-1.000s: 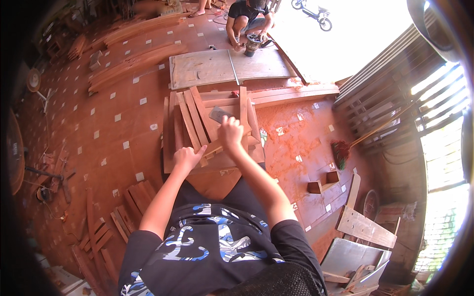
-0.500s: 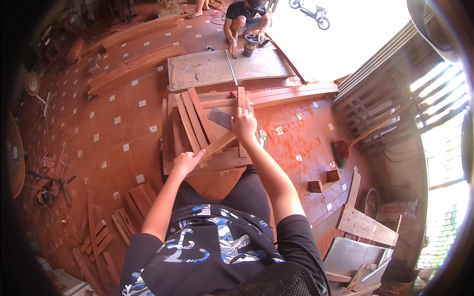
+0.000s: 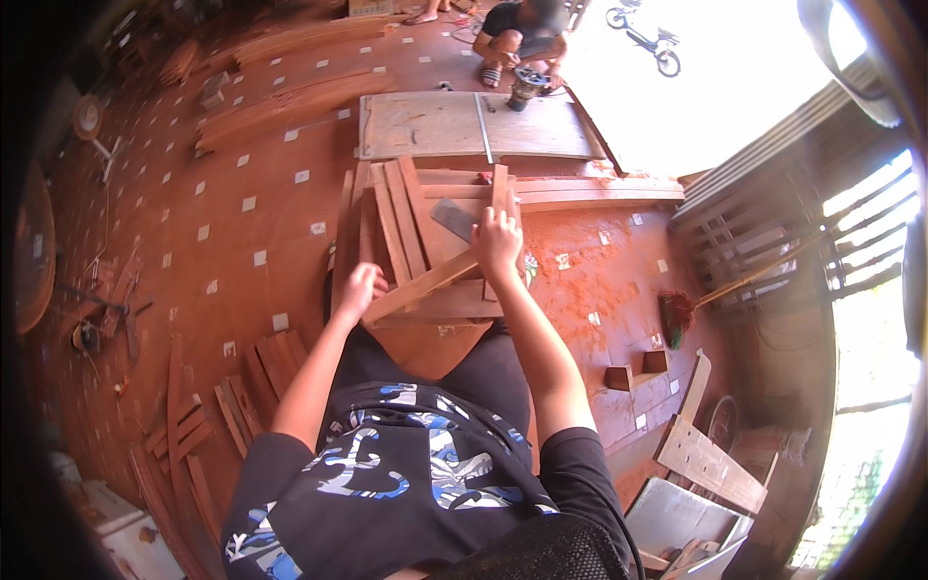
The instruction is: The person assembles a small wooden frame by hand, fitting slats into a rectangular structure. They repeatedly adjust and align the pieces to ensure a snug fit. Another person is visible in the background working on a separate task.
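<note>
My left hand (image 3: 362, 287) is loosely curled beside the near end of a reddish-brown wooden strip (image 3: 422, 287), with no wood seen in its fingers. The strip lies slantwise across a low stack in front of my knees. At its far end, my right hand (image 3: 498, 242) is closed, knuckles up; what its fingers grip is hidden. A flat grey metal blade (image 3: 451, 218) runs up to that hand from the left. Beyond the hand, another wooden piece (image 3: 500, 184) points away from me. Several narrow wooden strips (image 3: 394, 217) lie side by side to the left.
Ahead lies a wide wooden board (image 3: 425, 126), where another person (image 3: 527, 43) crouches by a power tool (image 3: 527, 87). Loose wood (image 3: 184, 425) covers the floor at left. Shavings (image 3: 590, 280), a broom (image 3: 677, 314) and a small wooden frame (image 3: 636, 371) are at right.
My left hand has come off the strip's near end and shifted left. My right hand stays by the strip's far end and the blade. The whole view has shifted slightly.
</note>
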Demonstrator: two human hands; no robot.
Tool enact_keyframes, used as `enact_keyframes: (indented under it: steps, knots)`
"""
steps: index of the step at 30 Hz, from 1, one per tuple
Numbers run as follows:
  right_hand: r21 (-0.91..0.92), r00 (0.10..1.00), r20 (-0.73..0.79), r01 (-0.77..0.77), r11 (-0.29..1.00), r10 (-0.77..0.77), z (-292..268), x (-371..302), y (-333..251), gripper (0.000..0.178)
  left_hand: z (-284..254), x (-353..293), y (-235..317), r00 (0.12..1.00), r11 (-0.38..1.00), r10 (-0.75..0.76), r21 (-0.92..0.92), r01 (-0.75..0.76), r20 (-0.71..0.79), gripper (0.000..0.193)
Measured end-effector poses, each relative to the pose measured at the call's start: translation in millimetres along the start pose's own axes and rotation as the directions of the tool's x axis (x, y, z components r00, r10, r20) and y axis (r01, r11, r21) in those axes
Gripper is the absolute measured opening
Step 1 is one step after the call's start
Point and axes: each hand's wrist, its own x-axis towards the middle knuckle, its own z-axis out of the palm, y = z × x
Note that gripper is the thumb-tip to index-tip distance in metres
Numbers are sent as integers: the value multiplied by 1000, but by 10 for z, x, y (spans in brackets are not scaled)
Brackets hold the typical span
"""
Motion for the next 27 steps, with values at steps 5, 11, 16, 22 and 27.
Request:
enact_keyframes:
  steps: [5, 11, 16, 22, 27]
  knots:
    - [-61, 995, -92, -32, 998, 27, 204, 21, 201, 42, 15, -342, 658, 954, 404, 193, -867, -291, -230, 32]
    - [-61, 991, -118, 54, 997, -60, 40, -33, 134, 36, 70, -1039, 1459, 923, 236, 367, -947, -216, -119, 68]
    - [-55, 997, -60, 48, 997, -52, 54, -13, 123, 35, 130, -1279, 1699, 878, 125, 474, -983, -135, -60, 77]
    - [-67, 993, -98, 57, 996, -63, 41, -17, 115, 35, 154, -1431, 1879, 797, 304, 603, -918, -257, -23, 89]
    - [-47, 996, -72, 43, 998, -47, 31, -12, 105, 35, 122, -1505, 1964, 736, 340, 674, -911, -232, 64, 102]
